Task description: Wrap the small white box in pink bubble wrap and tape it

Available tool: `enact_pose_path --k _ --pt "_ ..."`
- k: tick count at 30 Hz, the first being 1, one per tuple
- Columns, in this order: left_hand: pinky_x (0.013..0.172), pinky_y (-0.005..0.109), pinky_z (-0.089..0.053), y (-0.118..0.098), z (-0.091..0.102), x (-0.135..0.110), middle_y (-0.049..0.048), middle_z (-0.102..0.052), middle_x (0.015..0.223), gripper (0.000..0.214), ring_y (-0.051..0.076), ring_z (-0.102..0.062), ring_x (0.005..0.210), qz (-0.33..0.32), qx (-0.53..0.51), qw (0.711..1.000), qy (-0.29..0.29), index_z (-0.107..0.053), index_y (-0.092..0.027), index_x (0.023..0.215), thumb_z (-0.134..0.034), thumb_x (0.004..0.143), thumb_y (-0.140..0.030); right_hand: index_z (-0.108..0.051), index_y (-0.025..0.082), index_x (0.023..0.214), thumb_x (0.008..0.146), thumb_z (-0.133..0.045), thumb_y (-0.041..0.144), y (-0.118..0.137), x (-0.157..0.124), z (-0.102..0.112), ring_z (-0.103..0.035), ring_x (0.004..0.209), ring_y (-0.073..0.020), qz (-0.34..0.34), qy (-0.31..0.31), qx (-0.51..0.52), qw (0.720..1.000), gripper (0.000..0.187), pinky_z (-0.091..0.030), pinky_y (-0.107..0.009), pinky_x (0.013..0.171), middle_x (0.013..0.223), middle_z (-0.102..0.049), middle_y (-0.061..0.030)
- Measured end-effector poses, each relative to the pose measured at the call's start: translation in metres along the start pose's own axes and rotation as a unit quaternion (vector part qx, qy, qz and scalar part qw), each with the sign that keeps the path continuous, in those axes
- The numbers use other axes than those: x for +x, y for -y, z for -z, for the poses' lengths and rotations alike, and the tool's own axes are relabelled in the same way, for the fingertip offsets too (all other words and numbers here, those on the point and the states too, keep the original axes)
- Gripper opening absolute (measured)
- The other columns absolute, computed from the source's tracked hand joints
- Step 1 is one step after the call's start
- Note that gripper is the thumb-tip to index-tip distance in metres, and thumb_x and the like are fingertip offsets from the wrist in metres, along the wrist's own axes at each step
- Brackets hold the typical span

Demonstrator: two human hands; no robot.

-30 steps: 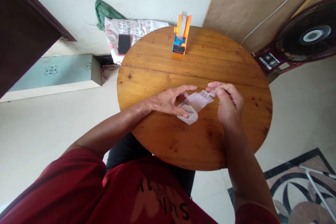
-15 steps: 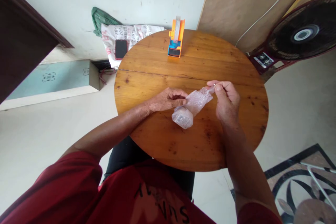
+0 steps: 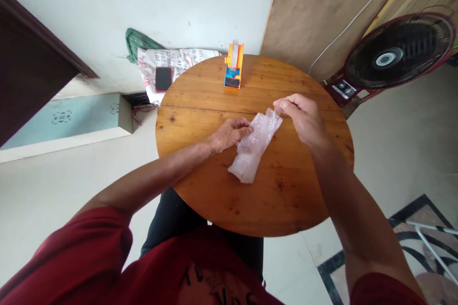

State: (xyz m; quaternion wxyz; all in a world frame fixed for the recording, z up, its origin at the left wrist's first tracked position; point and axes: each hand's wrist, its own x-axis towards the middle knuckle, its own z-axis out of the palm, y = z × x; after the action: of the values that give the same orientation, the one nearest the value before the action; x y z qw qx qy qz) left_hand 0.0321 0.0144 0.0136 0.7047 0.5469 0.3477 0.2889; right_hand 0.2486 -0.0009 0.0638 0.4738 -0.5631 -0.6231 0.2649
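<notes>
A strip of bubble wrap [image 3: 252,150] hangs slanted over the middle of the round wooden table [image 3: 286,190], its far end raised and its near end down at the tabletop. The right hand [image 3: 302,116] pinches that far end between thumb and forefinger, the other fingers curled in. The left hand [image 3: 231,132] is closed in a loose fist against the wrap's left edge, fingertips gripping the plastic about halfway along.

The wrap looks folded or rolled into a long, soft packet, thicker toward the near end; whether anything sits inside it cannot be told. As a judgement, the rolling seems largely done but the packet is not fastened: no tape shows on it, and the orange tape dispenser [image 3: 233,71] stands untouched at the far edge of the table, well apart from both hands.

Beyond the table on the left, a dark phone [image 3: 163,78] lies on a printed sack [image 3: 186,57]; 1 floor fan [image 3: 393,55] stands far right
</notes>
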Motion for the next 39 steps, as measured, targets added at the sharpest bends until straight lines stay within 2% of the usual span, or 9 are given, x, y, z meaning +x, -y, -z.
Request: enact_pose_path --k 6,10,12,16,20,23,27,33,39 --pt "0.057 0.021 -0.043 0.002 -0.005 0.028 -0.0016 -0.063 0.069 0.016 0.009 -0.055 0.057 0.026 -0.06 0.998 0.008 -0.062 -0.013 0.079 -0.076 0.071 -0.016 -0.065 0.025 0.074 0.086 -0.063 0.041 -0.027 0.038 -0.022 -0.068 0.082 -0.0196 -0.017 -0.019 -0.005 1.0 0.02 -0.054 -0.04 0.081 0.081 -0.073 -0.001" --pt "0.054 0.021 -0.042 0.003 -0.005 0.034 -0.0026 -0.061 0.064 0.017 0.008 -0.053 0.053 0.03 -0.063 0.998 -0.006 -0.062 -0.013 0.073 -0.078 0.071 -0.019 -0.063 0.025 0.092 0.093 -0.053 0.05 -0.024 0.031 -0.021 -0.068 0.076 -0.0184 -0.018 -0.108 0.001 0.994 0.027 -0.053 -0.037 0.074 0.087 -0.072 -0.0026" --pt "0.052 0.021 -0.041 0.006 -0.006 0.034 -0.0028 -0.06 0.064 0.024 0.008 -0.052 0.053 0.023 -0.07 0.997 -0.019 -0.061 -0.013 0.074 -0.081 0.07 -0.025 -0.062 0.026 0.087 0.094 -0.053 0.049 -0.009 0.016 -0.016 -0.064 0.068 -0.0171 -0.009 -0.144 -0.032 0.989 0.026 -0.05 -0.035 0.07 0.079 -0.068 -0.0015" --pt "0.05 0.02 -0.038 0.012 -0.008 0.035 -0.0024 -0.059 0.065 0.039 0.007 -0.05 0.054 -0.016 -0.055 0.998 -0.018 -0.061 -0.013 0.075 -0.087 0.065 -0.04 -0.057 0.025 0.07 0.084 -0.066 0.05 0.025 -0.015 -0.019 -0.054 0.059 -0.0171 -0.014 -0.067 -0.209 0.975 0.03 -0.041 -0.033 0.06 0.062 -0.058 0.0009" --pt "0.051 0.019 -0.036 0.016 -0.007 0.035 -0.004 -0.055 0.064 0.047 0.006 -0.047 0.056 -0.081 -0.04 0.995 -0.04 -0.059 -0.013 0.072 -0.088 0.06 -0.048 -0.062 0.024 0.081 0.078 -0.071 0.046 0.027 -0.027 -0.035 -0.056 0.061 -0.0177 0.003 -0.044 -0.304 0.952 0.024 -0.041 -0.033 0.063 0.066 -0.063 0.0004" --pt "0.054 0.02 -0.038 0.015 -0.004 0.032 -0.0035 -0.056 0.064 0.051 0.007 -0.047 0.058 -0.103 -0.048 0.993 -0.03 -0.059 -0.014 0.07 -0.083 0.064 -0.058 -0.065 0.023 0.083 0.085 -0.059 0.036 0.013 -0.026 -0.039 -0.061 0.065 -0.0188 0.02 -0.067 -0.277 0.958 0.015 -0.043 -0.032 0.065 0.071 -0.069 -0.002" --pt "0.052 0.02 -0.034 0.011 0.0 0.027 -0.0039 -0.052 0.059 0.056 0.005 -0.041 0.054 -0.108 -0.051 0.991 -0.055 -0.057 -0.014 0.063 -0.076 0.069 -0.066 -0.064 0.024 0.076 0.088 -0.054 0.033 0.003 -0.027 -0.034 -0.061 0.062 -0.0182 0.005 -0.076 -0.193 0.978 0.018 -0.044 -0.032 0.062 0.067 -0.068 -0.0008" --pt "0.052 0.021 -0.034 0.006 0.001 0.024 -0.0034 -0.052 0.056 0.05 0.006 -0.041 0.052 -0.094 -0.046 0.992 -0.075 -0.057 -0.014 0.06 -0.074 0.076 -0.058 -0.066 0.026 0.08 0.089 -0.056 0.034 0.002 -0.035 -0.034 -0.064 0.069 -0.0194 0.014 -0.098 -0.166 0.981 0.016 -0.047 -0.034 0.066 0.077 -0.072 -0.0015" --pt "0.058 0.021 -0.044 0.009 -0.002 0.034 -0.0021 -0.065 0.067 0.045 0.007 -0.054 0.057 -0.076 -0.1 0.988 -0.085 -0.064 -0.013 0.078 -0.089 0.061 -0.047 -0.067 0.028 0.095 0.08 -0.071 0.044 0.008 -0.04 -0.048 -0.064 0.072 -0.0203 0.017 -0.038 -0.208 0.977 0.021 -0.05 -0.036 0.07 0.088 -0.073 -0.0023"
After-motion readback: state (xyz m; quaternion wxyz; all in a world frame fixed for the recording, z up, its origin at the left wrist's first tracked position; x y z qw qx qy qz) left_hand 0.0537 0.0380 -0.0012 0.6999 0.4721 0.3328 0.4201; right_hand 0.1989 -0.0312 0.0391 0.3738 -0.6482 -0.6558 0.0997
